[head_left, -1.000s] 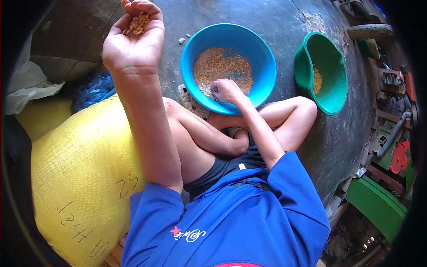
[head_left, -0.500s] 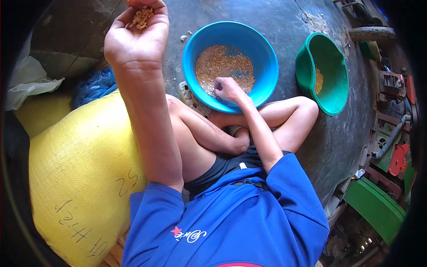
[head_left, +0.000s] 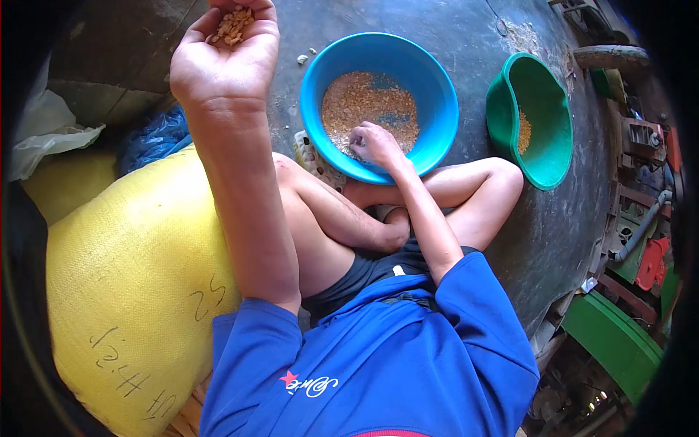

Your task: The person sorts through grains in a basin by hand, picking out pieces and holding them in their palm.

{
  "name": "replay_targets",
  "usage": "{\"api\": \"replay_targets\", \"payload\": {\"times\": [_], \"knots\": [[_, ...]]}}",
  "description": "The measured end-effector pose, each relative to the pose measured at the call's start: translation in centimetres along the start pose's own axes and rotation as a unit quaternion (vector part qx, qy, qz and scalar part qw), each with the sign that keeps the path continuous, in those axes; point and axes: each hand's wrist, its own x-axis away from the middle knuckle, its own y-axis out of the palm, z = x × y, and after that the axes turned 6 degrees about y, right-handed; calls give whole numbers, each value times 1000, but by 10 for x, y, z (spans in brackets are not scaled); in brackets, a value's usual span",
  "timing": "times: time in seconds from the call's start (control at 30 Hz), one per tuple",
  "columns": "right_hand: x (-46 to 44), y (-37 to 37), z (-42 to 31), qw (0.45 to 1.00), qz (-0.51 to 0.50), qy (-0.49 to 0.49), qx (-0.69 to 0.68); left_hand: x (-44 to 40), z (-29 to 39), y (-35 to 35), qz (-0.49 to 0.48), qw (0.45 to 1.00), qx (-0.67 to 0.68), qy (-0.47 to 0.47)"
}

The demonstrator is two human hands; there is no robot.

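Blue basin (head_left: 439,109), right hand (head_left: 375,143) inside: fingers curled, grip I cannot tell
Left hand (head_left: 222,81) open, cupping pieces (head_left: 233,28); I should hold it level

Tan flakes (head_left: 233,28) heaped in left hand (head_left: 224,65), coarse crumbs (head_left: 355,103) spread inside blue basin (head_left: 434,81)

One blue basin (head_left: 438,98), one green tub (head_left: 550,113), two hands (head_left: 226,69) (head_left: 376,144)
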Motion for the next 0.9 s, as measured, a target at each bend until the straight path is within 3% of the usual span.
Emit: {"api": "replay_targets", "payload": {"times": [0.4, 0.67, 0.77, 0.9], "knots": [[0, -3, -3, 988, 28, 2, -150, -4, 3, -2, -14, 1000, -7, -12], [-11, 3, -2, 997, -4, -17, -71, -1, -2, 3, 6, 1000, -9, 7], [-12, 7, -3, 998, -8, -15, -61, 5, -21, 13, 21, 990, -70, 118], [-10, 6, -9, 999, -2, -23, -48, 5, -16, 9, -3, 993, -66, 96]]}}
